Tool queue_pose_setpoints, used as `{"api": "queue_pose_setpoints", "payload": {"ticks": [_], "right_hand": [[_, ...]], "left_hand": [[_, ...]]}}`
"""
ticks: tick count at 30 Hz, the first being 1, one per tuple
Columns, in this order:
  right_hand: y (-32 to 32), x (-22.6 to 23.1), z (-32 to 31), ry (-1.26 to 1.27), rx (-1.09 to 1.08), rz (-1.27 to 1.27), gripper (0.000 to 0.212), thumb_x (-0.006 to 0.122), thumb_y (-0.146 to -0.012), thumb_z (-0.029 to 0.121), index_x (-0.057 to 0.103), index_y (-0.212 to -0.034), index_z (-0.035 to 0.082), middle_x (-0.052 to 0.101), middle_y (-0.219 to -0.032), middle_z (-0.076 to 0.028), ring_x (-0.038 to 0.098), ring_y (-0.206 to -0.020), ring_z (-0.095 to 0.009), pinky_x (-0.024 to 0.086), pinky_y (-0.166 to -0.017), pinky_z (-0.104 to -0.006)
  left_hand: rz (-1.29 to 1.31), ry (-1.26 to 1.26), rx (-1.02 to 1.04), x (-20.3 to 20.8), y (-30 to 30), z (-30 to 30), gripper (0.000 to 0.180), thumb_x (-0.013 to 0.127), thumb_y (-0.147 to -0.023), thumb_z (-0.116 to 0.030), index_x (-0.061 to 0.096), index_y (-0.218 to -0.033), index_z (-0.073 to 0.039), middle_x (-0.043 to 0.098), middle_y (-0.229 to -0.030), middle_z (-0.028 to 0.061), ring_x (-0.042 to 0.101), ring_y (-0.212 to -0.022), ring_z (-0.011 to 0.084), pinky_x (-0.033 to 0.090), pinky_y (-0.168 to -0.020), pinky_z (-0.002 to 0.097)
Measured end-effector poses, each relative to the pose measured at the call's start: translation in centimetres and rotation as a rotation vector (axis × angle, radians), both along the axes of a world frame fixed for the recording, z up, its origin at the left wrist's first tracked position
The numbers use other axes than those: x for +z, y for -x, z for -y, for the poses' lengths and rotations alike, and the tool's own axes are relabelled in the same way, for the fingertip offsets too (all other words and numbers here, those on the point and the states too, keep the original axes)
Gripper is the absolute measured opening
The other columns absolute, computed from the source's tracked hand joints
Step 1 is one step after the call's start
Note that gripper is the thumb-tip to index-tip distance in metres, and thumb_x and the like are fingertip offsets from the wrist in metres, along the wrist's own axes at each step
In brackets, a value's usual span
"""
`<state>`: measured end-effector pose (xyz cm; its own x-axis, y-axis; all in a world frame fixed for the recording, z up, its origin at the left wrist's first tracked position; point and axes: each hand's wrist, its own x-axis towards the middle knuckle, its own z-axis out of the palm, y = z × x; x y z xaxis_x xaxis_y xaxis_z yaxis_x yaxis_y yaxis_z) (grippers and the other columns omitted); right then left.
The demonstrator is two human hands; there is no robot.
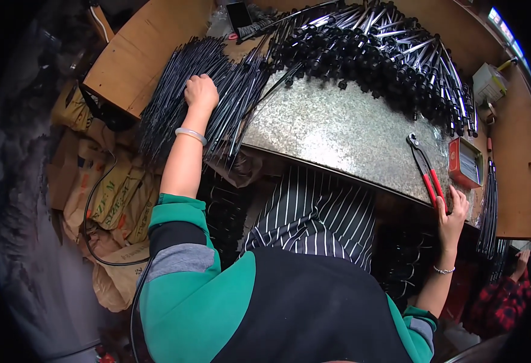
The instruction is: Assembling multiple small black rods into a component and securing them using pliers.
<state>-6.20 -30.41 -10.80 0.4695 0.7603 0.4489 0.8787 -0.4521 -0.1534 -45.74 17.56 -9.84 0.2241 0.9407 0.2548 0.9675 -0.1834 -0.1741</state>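
My left hand [202, 92] rests on a wide spread of thin dark rods [177, 85] at the left of the table. Its fingers are curled closed, and what lies within them is hidden from above. At the front right, a pair of pliers [424, 169] with red handles lies on the speckled metal tabletop [332, 124], jaws pointing away from me. My right hand [454, 212] is at the handle ends, its thumb touching one grip and its fingers apart. A large heap of shiny rods with black end pieces [362, 54] covers the back of the table.
A red open tin [465, 162] stands right of the pliers, beside a hanging bundle of dark rods [489, 209]. A white box [489, 83] is at the far right. Wooden panels [138, 54] flank the table. Sacks [117, 199] lie lower left; another person's sleeve [504, 302] shows lower right.
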Motion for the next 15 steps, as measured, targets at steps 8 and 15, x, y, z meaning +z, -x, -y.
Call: {"api": "queue_pose_setpoints", "payload": {"ticks": [8, 15], "right_hand": [[1.7, 0.8, -0.6, -0.066, 0.081, -0.18, 0.039, 0.065, -0.081, 0.023, 0.056, -0.111, 0.0, 0.054, -0.097, -0.011, 0.051, -0.091, -0.027, 0.04, -0.084, -0.0362], [-1.0, 0.3, 1.5, 0.052, -0.116, -0.123, 0.034, 0.063, -0.084, 0.021, 0.058, -0.109, 0.0, 0.055, -0.102, -0.013, 0.05, -0.097, -0.029, 0.039, -0.087, -0.0352]], "left_hand": [[0.041, -0.011, -0.001, -0.7, 0.5, -0.6, 0.027, 0.046, -0.086, -0.01, 0.053, -0.109, 0.002, 0.052, -0.113, 0.021, 0.052, -0.107, 0.0335, 0.046, -0.089, 0.039], [0.252, -0.307, -0.113, 2.2, 1.6, 0.1, 0.023, 0.045, -0.091, -0.02, 0.048, -0.099, 0.002, 0.056, -0.102, 0.0226, 0.058, -0.089, 0.0357, 0.05, -0.073, 0.0426]]}}
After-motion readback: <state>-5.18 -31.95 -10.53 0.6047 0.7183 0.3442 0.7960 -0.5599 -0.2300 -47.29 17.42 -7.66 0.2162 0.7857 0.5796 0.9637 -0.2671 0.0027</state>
